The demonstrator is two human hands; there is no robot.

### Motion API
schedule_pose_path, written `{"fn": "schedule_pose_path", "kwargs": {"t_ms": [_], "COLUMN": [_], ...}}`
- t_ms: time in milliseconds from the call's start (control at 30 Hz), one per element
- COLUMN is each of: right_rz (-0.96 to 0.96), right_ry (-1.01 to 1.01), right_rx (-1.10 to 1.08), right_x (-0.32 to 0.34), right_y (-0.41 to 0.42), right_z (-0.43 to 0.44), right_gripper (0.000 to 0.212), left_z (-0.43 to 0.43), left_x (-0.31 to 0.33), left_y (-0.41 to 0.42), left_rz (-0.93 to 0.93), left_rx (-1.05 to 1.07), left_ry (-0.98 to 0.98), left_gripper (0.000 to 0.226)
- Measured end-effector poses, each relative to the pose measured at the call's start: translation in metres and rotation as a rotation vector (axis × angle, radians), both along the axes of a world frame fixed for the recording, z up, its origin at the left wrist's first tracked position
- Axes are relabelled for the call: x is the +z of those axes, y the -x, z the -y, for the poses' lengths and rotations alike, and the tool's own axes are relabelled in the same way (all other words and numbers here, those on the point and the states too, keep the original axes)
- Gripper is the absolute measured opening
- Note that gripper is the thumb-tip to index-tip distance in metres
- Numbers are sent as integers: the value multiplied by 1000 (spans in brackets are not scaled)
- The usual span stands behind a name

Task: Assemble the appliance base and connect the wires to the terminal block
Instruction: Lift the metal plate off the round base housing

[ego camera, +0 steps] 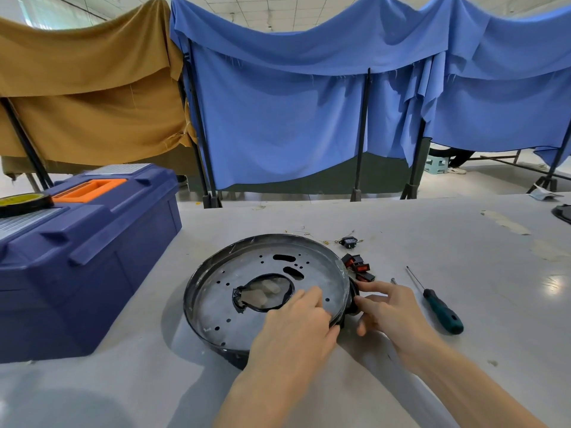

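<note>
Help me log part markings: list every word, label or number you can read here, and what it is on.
No text is readable.
tape roll: yellow print on top, too blurred.
red switches: any marks too small.
toolbox, screwdriver, base: no lettering shows.

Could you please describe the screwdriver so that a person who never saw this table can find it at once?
Start at the round metal base in the middle of the grey table. To its right, past the small red-and-black switches, the screwdriver lies flat on the tabletop. It is the only long tool there, with a thin steel shaft and a dark green handle.
</note>
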State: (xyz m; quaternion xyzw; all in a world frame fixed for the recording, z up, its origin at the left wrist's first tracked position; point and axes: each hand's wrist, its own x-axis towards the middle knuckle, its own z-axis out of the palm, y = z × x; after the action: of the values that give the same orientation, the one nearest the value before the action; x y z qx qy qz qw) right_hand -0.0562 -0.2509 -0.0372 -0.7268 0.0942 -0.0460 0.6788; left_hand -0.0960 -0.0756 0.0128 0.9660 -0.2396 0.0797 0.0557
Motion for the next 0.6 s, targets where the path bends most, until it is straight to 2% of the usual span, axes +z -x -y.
{"fn": "schedule_pose_path", "kwargs": {"t_ms": [267,467,600], "right_rz": [-6,-22,-19], "right_ry": [-24,-31,-15], "right_rx": [10,35,42], "right_x": [3,6,5], "right_y": [0,2,2], "right_z": [1,-1,-4], "right_gripper": [23,21,18], "left_z": [-13,-13,-14], "left_x": [-6,-4,-7], "left_y": [-11,-14,-12], "left_rz": [49,57,52], "left_rx": [-116,-164,-161], "left_ry": [74,53,109], "left_gripper": [35,38,37]}}
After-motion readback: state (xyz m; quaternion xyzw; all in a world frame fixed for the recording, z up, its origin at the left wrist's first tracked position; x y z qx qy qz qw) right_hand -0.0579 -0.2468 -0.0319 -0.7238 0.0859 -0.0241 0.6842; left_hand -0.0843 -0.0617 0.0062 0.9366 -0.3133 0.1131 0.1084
